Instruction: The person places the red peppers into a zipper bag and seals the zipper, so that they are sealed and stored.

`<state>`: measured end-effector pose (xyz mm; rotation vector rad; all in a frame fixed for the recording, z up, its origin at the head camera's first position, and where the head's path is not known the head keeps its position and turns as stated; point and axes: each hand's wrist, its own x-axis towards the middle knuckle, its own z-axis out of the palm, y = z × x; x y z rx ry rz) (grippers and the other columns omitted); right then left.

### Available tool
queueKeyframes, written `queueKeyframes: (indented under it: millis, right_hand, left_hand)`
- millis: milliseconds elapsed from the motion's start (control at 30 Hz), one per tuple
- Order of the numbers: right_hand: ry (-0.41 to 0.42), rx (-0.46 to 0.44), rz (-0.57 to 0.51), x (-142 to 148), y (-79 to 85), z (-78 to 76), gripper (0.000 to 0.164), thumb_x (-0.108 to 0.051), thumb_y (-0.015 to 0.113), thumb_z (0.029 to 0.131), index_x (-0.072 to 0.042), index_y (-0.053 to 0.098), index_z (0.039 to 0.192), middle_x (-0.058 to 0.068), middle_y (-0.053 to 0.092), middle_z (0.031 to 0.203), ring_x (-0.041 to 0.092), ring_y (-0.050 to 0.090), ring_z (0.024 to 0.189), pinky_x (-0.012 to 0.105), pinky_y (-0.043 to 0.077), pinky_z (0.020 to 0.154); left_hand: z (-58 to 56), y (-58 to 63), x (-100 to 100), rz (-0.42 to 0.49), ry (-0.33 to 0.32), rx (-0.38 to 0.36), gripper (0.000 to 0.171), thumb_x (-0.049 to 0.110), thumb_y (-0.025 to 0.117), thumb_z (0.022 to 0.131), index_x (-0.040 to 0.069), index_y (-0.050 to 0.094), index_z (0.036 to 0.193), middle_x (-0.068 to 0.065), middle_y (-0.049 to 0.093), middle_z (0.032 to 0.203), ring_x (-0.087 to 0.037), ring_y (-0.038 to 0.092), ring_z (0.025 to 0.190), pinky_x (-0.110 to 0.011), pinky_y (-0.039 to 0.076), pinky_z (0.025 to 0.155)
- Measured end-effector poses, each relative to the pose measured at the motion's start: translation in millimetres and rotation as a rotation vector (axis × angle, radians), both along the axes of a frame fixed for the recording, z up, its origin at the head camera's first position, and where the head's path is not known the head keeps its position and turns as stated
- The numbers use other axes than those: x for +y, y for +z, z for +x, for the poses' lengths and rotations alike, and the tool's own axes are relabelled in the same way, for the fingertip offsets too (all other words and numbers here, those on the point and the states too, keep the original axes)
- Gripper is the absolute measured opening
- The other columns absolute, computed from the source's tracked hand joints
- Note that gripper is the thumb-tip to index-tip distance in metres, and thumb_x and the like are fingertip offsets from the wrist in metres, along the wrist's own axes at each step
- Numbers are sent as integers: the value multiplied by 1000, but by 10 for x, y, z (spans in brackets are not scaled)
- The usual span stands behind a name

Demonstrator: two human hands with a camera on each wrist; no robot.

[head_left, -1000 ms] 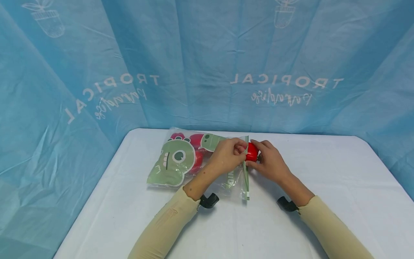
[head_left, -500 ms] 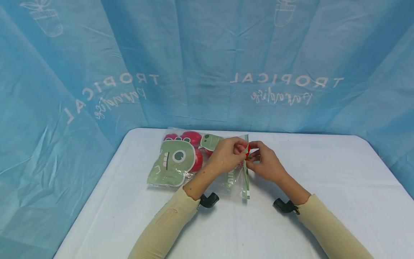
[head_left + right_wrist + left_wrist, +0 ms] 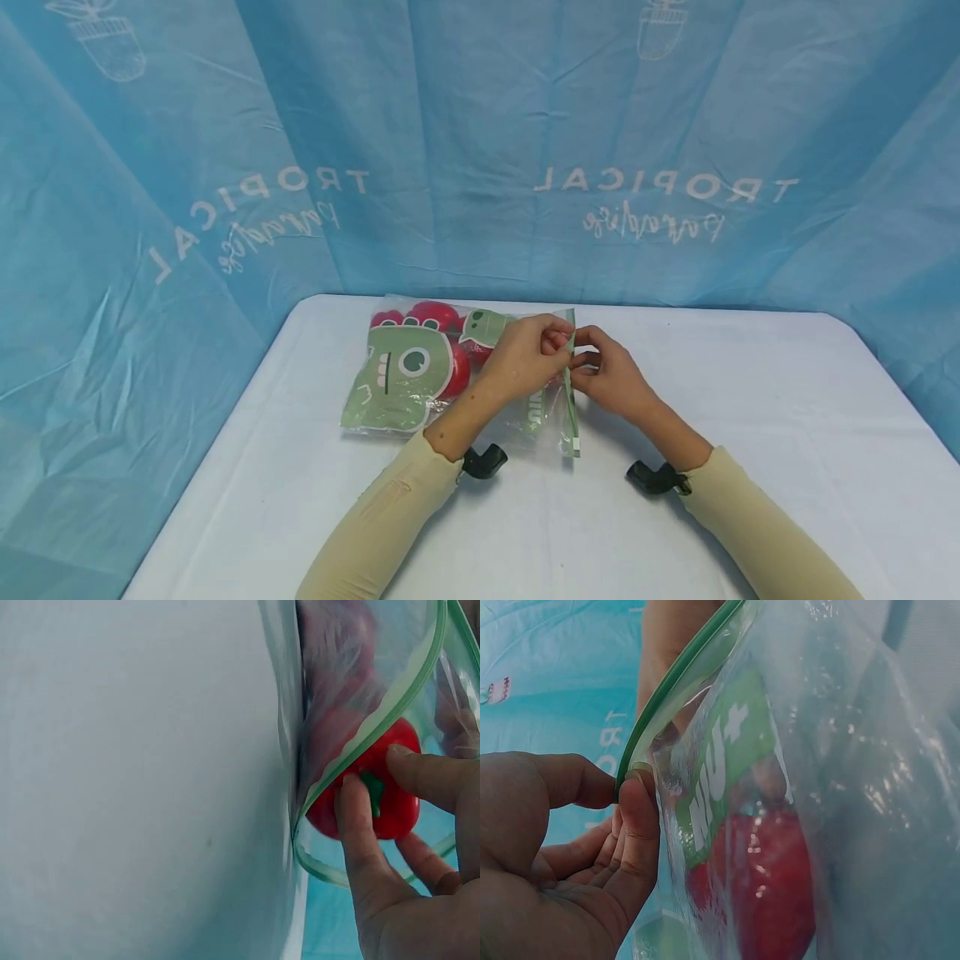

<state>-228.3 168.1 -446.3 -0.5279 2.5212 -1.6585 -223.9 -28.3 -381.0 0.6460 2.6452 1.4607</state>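
A clear zip bag (image 3: 405,392) with green cartoon monster prints lies on its side on the table, its green-edged mouth facing right. My left hand (image 3: 525,358) pinches the green rim (image 3: 634,735) between thumb and fingertip and holds the mouth apart. At that opening my right hand (image 3: 613,379) has its thumb and fingers around a red bell pepper (image 3: 394,806) with a green stem. The pepper sits partly inside the mouth, stem toward the right hand; in the head view the hands and rim hide most of it. Several red, rounded things (image 3: 456,371) show through the plastic.
The white-covered table (image 3: 712,400) extends to the right of the bag and in front of it. A blue curtain (image 3: 480,233) with white lettering hangs behind the far edge. Black wrist cameras (image 3: 484,461) sit on both forearms.
My right hand has moved left with the bell pepper, carrying it from outside into the bag's mouth. Red contents inside shifted slightly left. The left hand stays nearly still on the rim.
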Motion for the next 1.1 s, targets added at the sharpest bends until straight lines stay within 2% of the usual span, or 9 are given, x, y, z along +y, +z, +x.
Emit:
queueKeyframes:
  millis: [133, 300, 500, 600, 700, 867, 967, 1100]
  right_hand:
    - [9, -24, -14, -28, 6, 6, 44, 2, 74, 92, -2, 55, 132, 21, 58, 138, 32, 73, 108, 25, 58, 79]
    - [39, -60, -58, -57, 15, 3, 40, 6, 71, 91, 1, 58, 128, 22, 58, 136, 23, 75, 96, 25, 58, 74]
    - [69, -100, -90, -90, -17, -11, 51, 5, 72, 91, 3, 58, 140, 24, 59, 141, 18, 75, 98, 24, 60, 74]
    - [96, -60, -56, -114, -51, -21, 46, 4, 74, 89, 7, 63, 134, 23, 65, 132, 17, 72, 94, 25, 59, 75]
    - [116, -26, -23, -146, -70, -20, 35, 3, 77, 88, 9, 68, 121, 19, 72, 113, 17, 66, 86, 26, 58, 73]
    - [103, -7, 19, -183, -70, -5, 22, 6, 74, 84, 9, 70, 106, 10, 69, 90, 15, 58, 73, 25, 51, 64]
    - [98, -11, 16, -184, -77, 2, 22, 12, 68, 81, 10, 70, 102, 6, 64, 85, 15, 54, 67, 25, 46, 59]
    - [104, -19, 4, -168, -88, 13, 28, 15, 61, 77, 11, 70, 104, 6, 65, 87, 14, 55, 68, 26, 47, 59]
  left_hand:
    - [-1, 1, -5, 5, -5, 3, 33, 7, 69, 96, 3, 71, 128, -1, 70, 99, -12, 64, 84, -22, 55, 74]
    - [-5, 5, -5, 5, -4, 7, 34, 8, 68, 96, 4, 71, 130, -1, 70, 102, -11, 67, 86, -24, 56, 74]
    - [1, 7, -3, -6, 3, 4, 34, 9, 69, 96, 7, 72, 130, 0, 71, 103, -11, 67, 87, -25, 56, 74]
    - [8, 4, 2, -9, -1, 6, 34, 10, 69, 96, 7, 72, 130, 0, 71, 104, -11, 67, 87, -25, 57, 76]
    - [11, 0, 6, -12, -6, 12, 34, 10, 70, 96, 6, 72, 130, -1, 72, 105, -12, 67, 87, -25, 57, 77]
    - [14, 0, 9, -19, -7, 19, 34, 10, 70, 96, 5, 72, 130, -3, 73, 107, -12, 67, 88, -24, 57, 78]
    - [14, 3, 8, -23, -7, 19, 34, 10, 70, 96, 5, 72, 130, -3, 73, 107, -13, 67, 88, -24, 57, 77]
    - [13, 0, 7, -22, -7, 18, 34, 10, 71, 96, 5, 72, 130, -4, 73, 108, -13, 68, 89, -24, 57, 77]
